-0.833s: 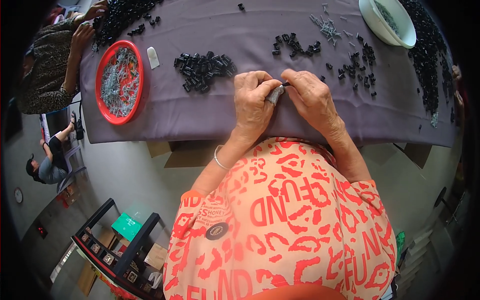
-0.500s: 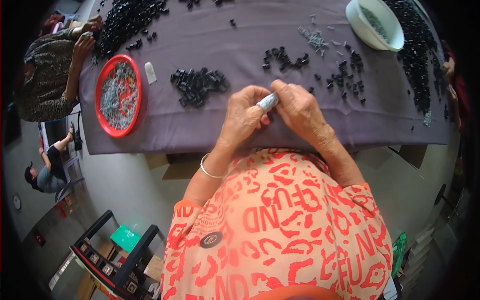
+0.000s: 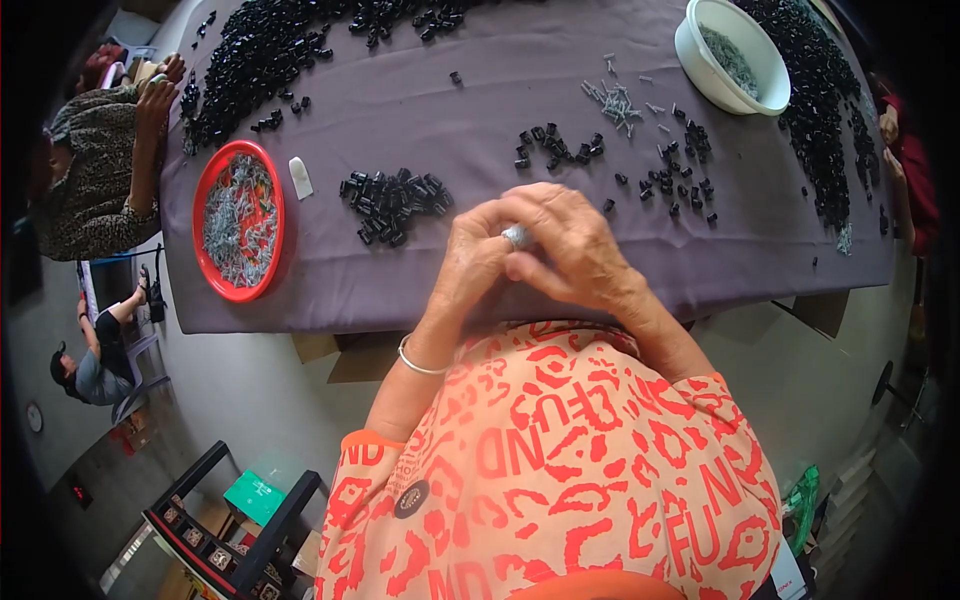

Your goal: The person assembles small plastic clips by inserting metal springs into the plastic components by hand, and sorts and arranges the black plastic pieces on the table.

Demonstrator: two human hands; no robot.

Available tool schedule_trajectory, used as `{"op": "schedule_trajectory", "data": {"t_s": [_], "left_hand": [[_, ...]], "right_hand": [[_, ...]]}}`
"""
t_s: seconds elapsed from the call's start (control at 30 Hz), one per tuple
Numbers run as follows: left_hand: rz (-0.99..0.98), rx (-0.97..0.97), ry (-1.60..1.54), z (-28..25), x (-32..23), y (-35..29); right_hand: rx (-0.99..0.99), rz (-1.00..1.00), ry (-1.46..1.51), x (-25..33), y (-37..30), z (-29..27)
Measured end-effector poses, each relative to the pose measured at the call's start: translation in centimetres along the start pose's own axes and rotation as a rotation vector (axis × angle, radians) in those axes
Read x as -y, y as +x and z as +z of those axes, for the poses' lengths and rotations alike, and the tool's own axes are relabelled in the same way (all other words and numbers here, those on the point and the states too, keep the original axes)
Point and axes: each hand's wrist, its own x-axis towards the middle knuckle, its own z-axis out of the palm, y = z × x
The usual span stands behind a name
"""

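Note:
My left hand [image 3: 468, 250] and my right hand [image 3: 582, 250] meet above the near edge of the table, fingers bent and pressed together. A light grey wrapping [image 3: 517, 236], apparently around a left fingertip, shows between them. The right fingers arch over the left ones, hiding whatever small thing they may grip. Just left of my hands lies a heap of small black plastic parts [image 3: 392, 205]. Beyond them is a loose curve of black parts [image 3: 555, 148], with more scattered black parts [image 3: 680, 183] on the right. Thin grey pins [image 3: 615, 104] lie farther back.
A red oval tray [image 3: 281, 230] of grey pins stands at left, beside a white flat piece [image 3: 300, 178]. At back right sits a white bowl [image 3: 690, 62] of grey pins. Large black-part piles [image 3: 255, 75] cover the far left and right. Other people sit at both sides.
My right hand has turned and its fingers now fold over the left hand's. The grey wrapping, seen lengthwise before, now shows only its end. The whole view has shifted slightly.

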Motion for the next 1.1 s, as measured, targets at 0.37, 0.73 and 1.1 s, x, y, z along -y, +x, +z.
{"op": "schedule_trajectory", "data": {"t_s": [0.37, 0.73, 1.1], "left_hand": [[0.184, -0.106, 0.360, -0.8, 2.1, 0.3], [-0.122, -0.135, 0.292, 1.8, -1.1, -1.1], [0.280, -0.601, 0.726, -6.3, -4.6, -0.8]], "right_hand": [[0.026, -0.038, 0.020, -1.6, 0.1, 3.7], [-0.204, 0.212, -0.341, -6.3, 2.8, -0.9], [-0.076, 0.176, -0.353, -5.1, 0.5, -2.7]]}}
